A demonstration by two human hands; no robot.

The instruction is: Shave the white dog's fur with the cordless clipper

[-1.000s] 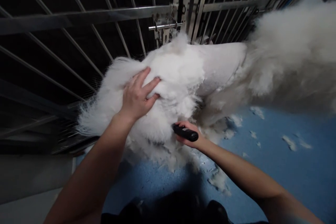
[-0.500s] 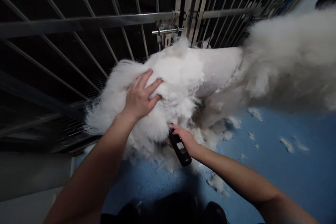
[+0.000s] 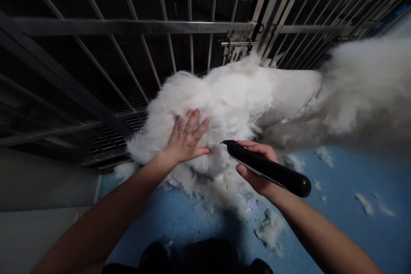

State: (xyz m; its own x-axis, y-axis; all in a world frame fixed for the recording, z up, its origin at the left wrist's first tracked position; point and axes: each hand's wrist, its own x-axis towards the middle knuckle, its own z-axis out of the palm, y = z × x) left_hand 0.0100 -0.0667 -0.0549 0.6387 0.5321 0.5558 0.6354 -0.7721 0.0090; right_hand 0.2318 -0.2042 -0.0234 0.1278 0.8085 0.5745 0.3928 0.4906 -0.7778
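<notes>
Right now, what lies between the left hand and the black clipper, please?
In the head view, only white fur lies between the left hand and clipper.

Blue floor (image 3: 379, 180): white fur clumps (image 3: 269, 231) strewn about.

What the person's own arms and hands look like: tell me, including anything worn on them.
The left forearm and right forearm are bare, with no sleeves in view. The left hand and right hand are ungloved, five-fingered human hands. No watch, bracelet or ring shows on either side.
</notes>
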